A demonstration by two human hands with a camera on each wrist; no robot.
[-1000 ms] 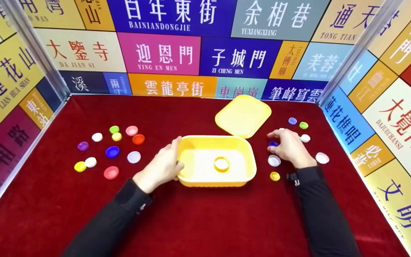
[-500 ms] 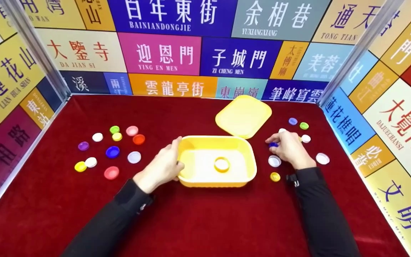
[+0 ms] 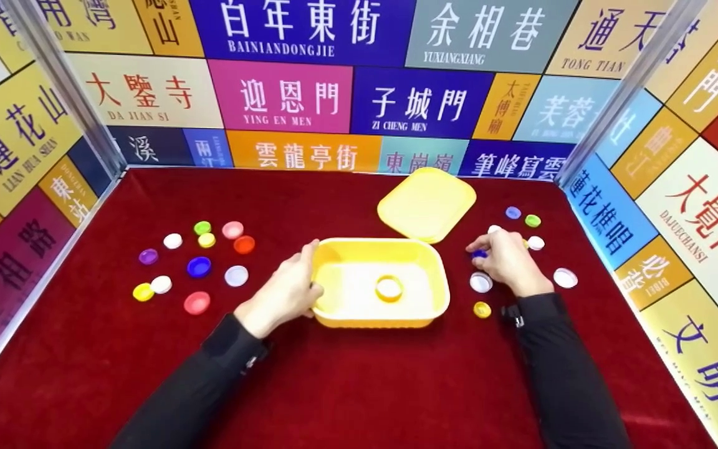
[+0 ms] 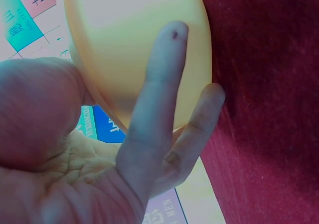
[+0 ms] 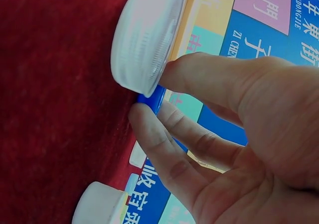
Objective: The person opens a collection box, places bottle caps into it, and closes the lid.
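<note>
My left hand point(image 3: 285, 287) grips the left end of a yellow plastic box point(image 3: 374, 323), thumb over the rim. In the left wrist view its fingers point(image 4: 157, 102) lie along the box's outer wall point(image 4: 119, 50). One yellow-rimmed bottle cap point(image 3: 389, 289) rests on the box floor. Right of the box, my right hand point(image 3: 512, 262) pinches a blue bottle cap point(image 3: 478, 254) low over the cloth. The right wrist view shows this blue cap point(image 5: 151, 99) between thumb and fingertips, partly hidden behind a clear whitish cap point(image 5: 144, 40).
A yellow lid point(image 3: 426, 206) lies behind the box. Several coloured caps are scattered at left, among them a blue one point(image 3: 199, 267). More lie around the right hand, including a yellow cap point(image 3: 482, 310) and a white one point(image 3: 565, 278). Printed panels point(image 3: 284, 93) wall the red cloth point(image 3: 359, 386).
The right hand's fingers have drawn in around the blue cap, with the hand itself hardly moving. The left hand keeps its grip on the box, which stays put.
</note>
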